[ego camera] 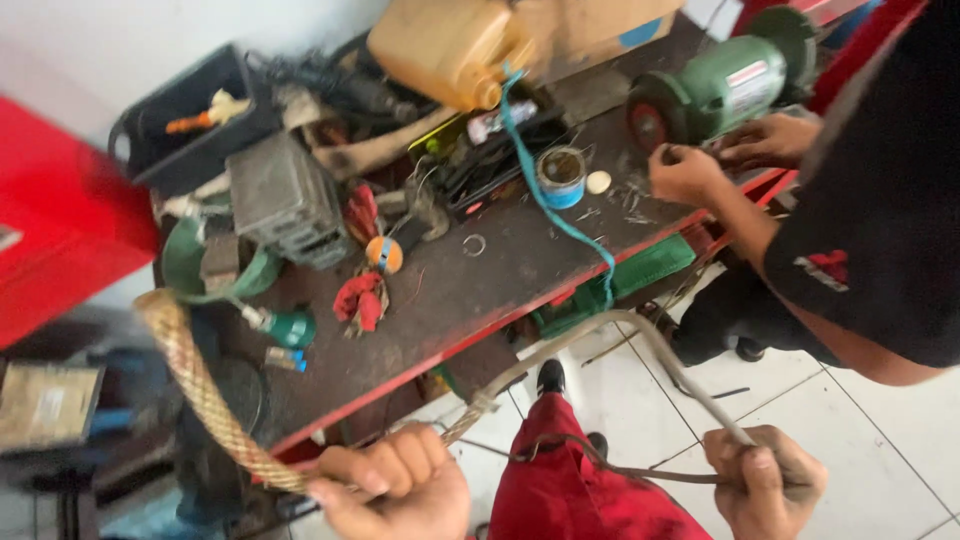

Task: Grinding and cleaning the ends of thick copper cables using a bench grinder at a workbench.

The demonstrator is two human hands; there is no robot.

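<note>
Here the left hand (pixel 395 485) is closed around a thick braided hose (pixel 195 385) and the right hand (pixel 765 480) grips its bare grey end (pixel 650 350), the loop hanging just off the red-edged tabletop (pixel 480 275). Keep both grips firm and the bend gentle, well apart from the co-worker's hands (pixel 720 160) at the green grinder (pixel 720 90).

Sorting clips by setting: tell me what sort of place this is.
Most likely a repair workshop: a cluttered workbench with a green bench grinder, scattered tools and a yellow jerrycan on it.
</note>
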